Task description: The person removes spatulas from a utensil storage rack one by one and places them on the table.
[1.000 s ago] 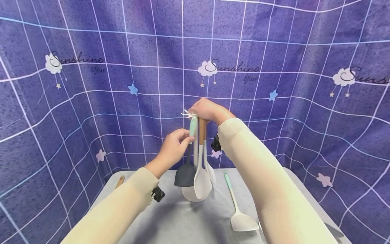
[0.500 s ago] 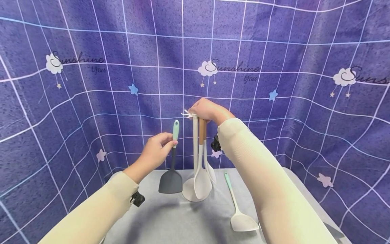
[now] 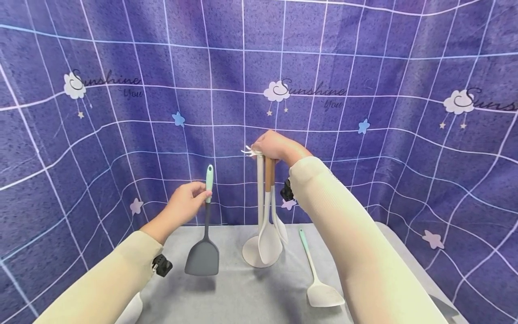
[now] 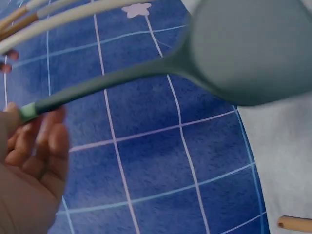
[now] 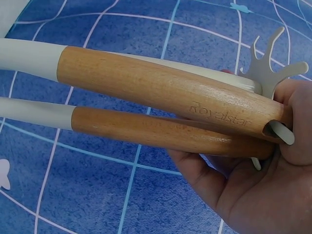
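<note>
My left hand (image 3: pixel 186 202) pinches the mint-green handle of a spatula with a dark grey blade (image 3: pixel 203 258). The spatula hangs blade down, left of a white utensil stand (image 3: pixel 260 198), its blade over the table. At the stand's top, my right hand (image 3: pixel 274 145) grips the hooked head, whose prongs (image 5: pixel 265 63) fan out past the fingers. Two white utensils with wooden handles hang there: a broad-headed one (image 3: pixel 270 245) in front and another (image 3: pixel 282 229) partly behind it. In the right wrist view, a hook passes through the hole of the nearer wooden handle (image 5: pixel 161 87).
A white turner with a mint handle (image 3: pixel 323 294) lies on the grey table (image 3: pixel 243 301) right of the stand. A white utensil head (image 3: pixel 131 310) shows beside the left sleeve. A wooden handle end (image 4: pixel 297 224) lies on the table. A patterned purple curtain (image 3: pixel 226 103) surrounds the table.
The left hand has taken the grey spatula away from the stand, moving it left and lower toward the table. The right hand stays on the stand's top.
</note>
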The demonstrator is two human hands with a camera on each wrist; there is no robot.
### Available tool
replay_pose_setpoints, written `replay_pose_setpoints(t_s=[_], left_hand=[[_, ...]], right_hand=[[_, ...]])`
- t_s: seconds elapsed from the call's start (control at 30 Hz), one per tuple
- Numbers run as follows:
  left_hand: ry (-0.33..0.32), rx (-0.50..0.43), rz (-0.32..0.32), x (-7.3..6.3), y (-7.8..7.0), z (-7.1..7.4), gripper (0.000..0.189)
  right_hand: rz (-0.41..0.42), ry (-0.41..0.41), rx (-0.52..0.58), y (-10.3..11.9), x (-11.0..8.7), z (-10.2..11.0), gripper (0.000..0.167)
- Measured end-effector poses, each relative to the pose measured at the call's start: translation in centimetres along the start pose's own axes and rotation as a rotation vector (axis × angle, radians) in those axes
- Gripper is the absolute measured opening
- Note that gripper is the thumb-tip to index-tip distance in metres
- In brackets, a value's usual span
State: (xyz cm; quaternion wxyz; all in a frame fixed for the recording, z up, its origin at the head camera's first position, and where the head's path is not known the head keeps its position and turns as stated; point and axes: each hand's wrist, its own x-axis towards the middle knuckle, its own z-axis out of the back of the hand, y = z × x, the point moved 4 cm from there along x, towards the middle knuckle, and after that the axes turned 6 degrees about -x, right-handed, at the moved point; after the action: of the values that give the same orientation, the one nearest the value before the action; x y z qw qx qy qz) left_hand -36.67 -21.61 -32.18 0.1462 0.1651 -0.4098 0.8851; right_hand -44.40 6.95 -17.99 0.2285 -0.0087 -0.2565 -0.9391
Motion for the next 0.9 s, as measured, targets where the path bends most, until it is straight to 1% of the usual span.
replay_pose_setpoints(t_s=[0.07,0.13,0.2,0.33,0.5,0.6,0.67,0.8,0.9], left_hand=[[0.03,0.011,0.026,0.2,1.0,0.2,0.027],[0.044,0.024,0.048,0.3,2.2,0.3,0.027],[0.051,0.038,0.077,0.4,3.4,0.5,0.027],[0.062,0.043,0.134,0.8,5.6,0.7,0.029],[0.09,0.043,0.189,1.2,8.6,0.1,0.03],[0.11,0.033,0.249,1.2,10.5,-0.3,0.031],[0.121,0.014,0.305,1.1,11.7,-0.5,0.031],[0.154,0.007,0.402,0.6,13.1,-0.7,0.035],[0.176,0.019,0.437,0.3,13.9,-0.8,0.038]], right_hand=[[-0.003,-0.002,0.002,0.0,0.0,-0.1,0.038],[0.0,-0.007,-0.008,0.0,0.0,-0.1,0.037],[0.006,-0.01,-0.021,0.1,0.1,-0.2,0.037],[-0.007,-0.004,-0.007,0.1,0.1,-0.1,0.038],[-0.018,0.004,0.004,-0.1,0.0,0.1,0.039],[-0.012,0.011,0.011,-0.2,0.0,0.2,0.038],[-0.009,0.009,0.011,-0.2,-0.1,0.2,0.038],[-0.001,0.0,0.001,-0.1,0.0,0.3,0.037],[-0.002,0.002,0.0,-0.1,0.0,0.3,0.038]])
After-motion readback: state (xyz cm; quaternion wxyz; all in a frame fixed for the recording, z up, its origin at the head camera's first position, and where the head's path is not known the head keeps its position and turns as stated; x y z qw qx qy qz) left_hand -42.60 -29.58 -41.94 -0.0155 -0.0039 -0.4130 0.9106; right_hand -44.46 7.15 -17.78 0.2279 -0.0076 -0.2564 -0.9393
